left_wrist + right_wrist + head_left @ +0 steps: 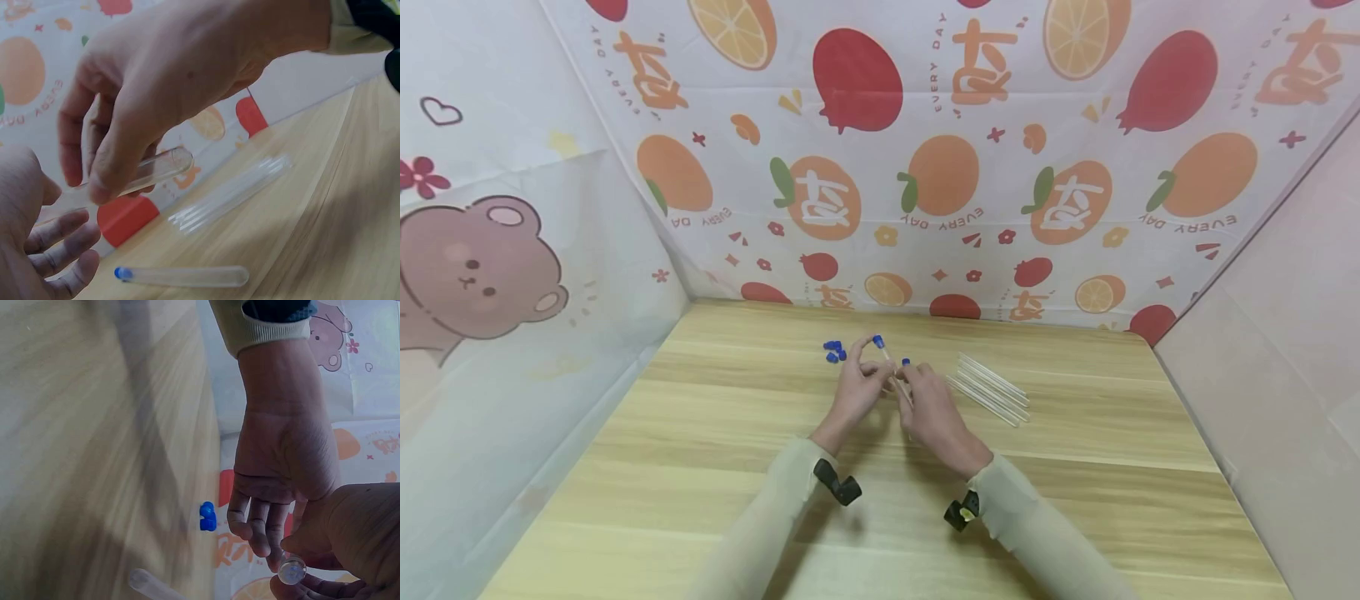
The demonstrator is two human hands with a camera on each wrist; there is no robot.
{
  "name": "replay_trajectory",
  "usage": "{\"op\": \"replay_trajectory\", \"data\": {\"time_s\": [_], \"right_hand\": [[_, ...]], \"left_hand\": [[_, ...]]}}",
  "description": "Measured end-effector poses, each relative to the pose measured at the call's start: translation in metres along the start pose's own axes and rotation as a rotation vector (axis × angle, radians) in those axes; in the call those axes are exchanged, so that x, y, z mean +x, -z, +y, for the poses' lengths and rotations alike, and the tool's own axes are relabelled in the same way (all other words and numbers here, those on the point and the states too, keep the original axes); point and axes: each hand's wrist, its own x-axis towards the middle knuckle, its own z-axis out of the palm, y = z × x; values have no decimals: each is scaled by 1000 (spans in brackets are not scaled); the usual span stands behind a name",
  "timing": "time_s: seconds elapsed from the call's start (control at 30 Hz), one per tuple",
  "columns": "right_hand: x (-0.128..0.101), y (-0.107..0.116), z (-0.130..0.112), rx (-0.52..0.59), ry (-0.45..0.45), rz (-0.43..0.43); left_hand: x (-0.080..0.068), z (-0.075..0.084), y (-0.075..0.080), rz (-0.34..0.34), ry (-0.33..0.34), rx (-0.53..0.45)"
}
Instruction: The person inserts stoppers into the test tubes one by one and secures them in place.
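A clear test tube (164,166) with a blue cap (878,341) slants between both hands above the table. My right hand (934,410) pinches its lower part between thumb and fingers, the rounded end (292,573) sticking out. My left hand (855,392) holds the capped end, index finger bent up by the cap and thumb on the tube. In the left wrist view the left hand (25,231) has its other fingers spread loosely. A second test tube (187,276) with a blue cap lies on the table beneath, mostly hidden by the right hand in the head view.
Several clear test tubes (988,390) without caps lie side by side to the right of the hands. Several loose blue caps (834,351) sit in a cluster on the left. The wooden table (1075,500) ends at a fruit-printed cloth (895,242) behind.
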Motion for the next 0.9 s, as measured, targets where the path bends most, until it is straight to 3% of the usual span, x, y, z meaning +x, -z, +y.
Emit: {"op": "replay_trajectory", "data": {"time_s": [0.47, 0.67, 0.77, 0.9], "right_hand": [[-19, -29, 2, 11, 2, -96], [-22, -37, -1, 16, -12, -119], [-22, -39, -1, -11, -6, -113], [-22, -42, 1, -31, 9, -106]], "left_hand": [[17, -27, 11, -70, 111, 118], [21, -35, 11, -126, 148, 118], [21, -36, 9, -133, 145, 147], [22, -36, 5, -126, 106, 262]]}}
